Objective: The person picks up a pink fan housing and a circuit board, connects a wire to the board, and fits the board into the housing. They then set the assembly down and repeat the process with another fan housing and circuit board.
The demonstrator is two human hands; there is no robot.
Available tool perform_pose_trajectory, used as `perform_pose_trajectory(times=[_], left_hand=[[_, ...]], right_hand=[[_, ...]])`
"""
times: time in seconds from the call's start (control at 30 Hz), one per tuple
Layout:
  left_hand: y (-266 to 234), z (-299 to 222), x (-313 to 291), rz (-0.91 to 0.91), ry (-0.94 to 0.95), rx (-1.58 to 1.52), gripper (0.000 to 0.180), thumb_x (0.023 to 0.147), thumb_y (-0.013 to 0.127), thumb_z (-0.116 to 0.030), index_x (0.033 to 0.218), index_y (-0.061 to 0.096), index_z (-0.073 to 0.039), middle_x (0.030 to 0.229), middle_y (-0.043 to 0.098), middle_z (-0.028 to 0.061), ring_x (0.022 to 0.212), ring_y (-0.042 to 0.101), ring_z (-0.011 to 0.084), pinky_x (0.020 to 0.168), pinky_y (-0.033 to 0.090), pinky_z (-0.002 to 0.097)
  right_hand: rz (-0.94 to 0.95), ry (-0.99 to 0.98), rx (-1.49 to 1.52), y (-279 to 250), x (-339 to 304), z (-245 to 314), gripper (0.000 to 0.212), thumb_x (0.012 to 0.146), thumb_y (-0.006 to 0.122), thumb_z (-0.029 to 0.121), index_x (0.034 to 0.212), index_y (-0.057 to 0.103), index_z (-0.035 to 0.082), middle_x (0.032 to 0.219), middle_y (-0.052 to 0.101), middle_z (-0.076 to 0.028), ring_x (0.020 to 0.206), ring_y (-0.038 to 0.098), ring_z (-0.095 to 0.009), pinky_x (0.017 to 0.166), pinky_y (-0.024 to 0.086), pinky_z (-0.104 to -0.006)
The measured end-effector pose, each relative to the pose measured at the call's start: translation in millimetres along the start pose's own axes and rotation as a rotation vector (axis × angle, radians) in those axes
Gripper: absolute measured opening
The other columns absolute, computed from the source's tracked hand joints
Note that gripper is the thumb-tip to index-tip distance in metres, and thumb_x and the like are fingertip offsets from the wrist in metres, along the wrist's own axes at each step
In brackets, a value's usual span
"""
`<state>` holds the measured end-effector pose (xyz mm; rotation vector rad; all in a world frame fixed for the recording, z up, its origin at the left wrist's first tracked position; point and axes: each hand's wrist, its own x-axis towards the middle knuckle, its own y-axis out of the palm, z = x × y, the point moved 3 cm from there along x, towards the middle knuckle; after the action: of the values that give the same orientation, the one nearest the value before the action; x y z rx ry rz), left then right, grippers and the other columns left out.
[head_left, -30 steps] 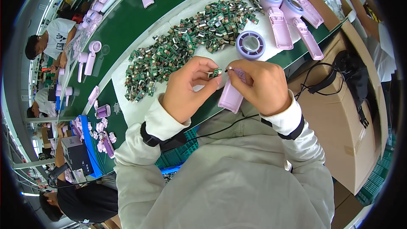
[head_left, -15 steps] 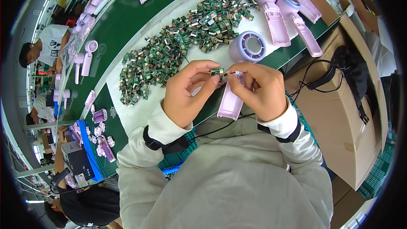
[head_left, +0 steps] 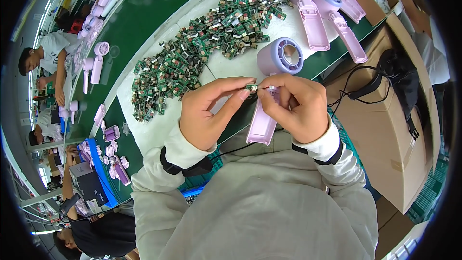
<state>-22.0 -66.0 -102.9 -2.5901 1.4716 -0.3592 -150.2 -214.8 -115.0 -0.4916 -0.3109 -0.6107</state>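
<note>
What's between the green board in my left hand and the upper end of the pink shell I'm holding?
Your right hand: its fingertips sit between the board and that end of the shell. Whether they touch the board is unclear.

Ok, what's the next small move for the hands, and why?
I'd probably steady the green circuit board in the left grip and ease the right grip in to its edge: thumb and finger pinch the board, and the right grip sits beside it. What, if anything, the right grip holds is too small to tell.
</note>
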Motion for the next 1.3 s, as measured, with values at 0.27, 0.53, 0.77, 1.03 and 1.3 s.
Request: perform_pose_trajectory(times=[0.27, 0.53, 0.77, 1.03, 1.3], left_hand=[[-3.0, 7.8, 1.0, 0.082, 0.02, -0.252, 0.025, 0.099, 0.065, 0.003, 0.123, 0.071, 0.004, 0.121, 0.071, 0.017, 0.106, 0.071, 0.0216, 0.09, 0.058, 0.0318], [-1.0, 23.8, -0.4, 0.205, -0.096, -0.384, 0.027, 0.097, 0.067, 0.006, 0.124, 0.071, 0.003, 0.112, 0.071, 0.015, 0.099, 0.071, 0.0192, 0.087, 0.058, 0.0301], [0.4, 23.7, 1.0, 0.187, -0.08, -0.266, 0.027, 0.097, 0.067, 0.006, 0.123, 0.071, 0.004, 0.112, 0.07, 0.0149, 0.098, 0.071, 0.0195, 0.086, 0.059, 0.0304], [1.5, 24.2, 2.1, 0.116, -0.107, -0.39, 0.025, 0.098, 0.065, 0.006, 0.122, 0.069, 0.006, 0.118, 0.07, 0.0172, 0.104, 0.071, 0.0209, 0.091, 0.059, 0.0315], [3.4, 24.0, 2.8, 0.122, -0.08, -0.428, 0.024, 0.099, 0.063, 0.006, 0.123, 0.068, 0.007, 0.12, 0.069, 0.0171, 0.104, 0.071, 0.0222, 0.092, 0.061, 0.0334]], right_hand=[[0.086, 0.165, 0.133, -9.8, -5.8, -5.0, 0.015, 0.084, 0.081, 0.004, 0.098, 0.076, 0.003, 0.053, 0.043, 0.005, 0.048, 0.037, -0.003, 0.047, 0.028, -0.0237], [0.158, 0.174, 0.145, -12.1, -9.0, -13.3, 0.017, 0.083, 0.085, 0.005, 0.098, 0.077, 0.004, 0.053, 0.044, 0.005, 0.049, 0.036, -0.002, 0.048, 0.027, -0.0234], [0.109, 0.197, 0.166, -10.5, -12.2, -16.1, 0.016, 0.083, 0.084, 0.006, 0.098, 0.079, 0.006, 0.054, 0.045, 0.005, 0.049, 0.036, -0.002, 0.047, 0.027, -0.0244], [0.087, 0.064, 0.142, -14.4, -14.1, -7.2, 0.025, 0.08, 0.084, 0.005, 0.104, 0.082, 0.011, 0.065, 0.052, 0.002, 0.054, 0.041, -0.006, 0.05, 0.03, -0.0257], [0.104, -0.044, 0.077, -12.6, -5.5, 2.9, 0.023, 0.077, 0.083, 0.002, 0.098, 0.08, 0.008, 0.066, 0.049, 0.0, 0.055, 0.041, -0.008, 0.05, 0.031, -0.0269]])
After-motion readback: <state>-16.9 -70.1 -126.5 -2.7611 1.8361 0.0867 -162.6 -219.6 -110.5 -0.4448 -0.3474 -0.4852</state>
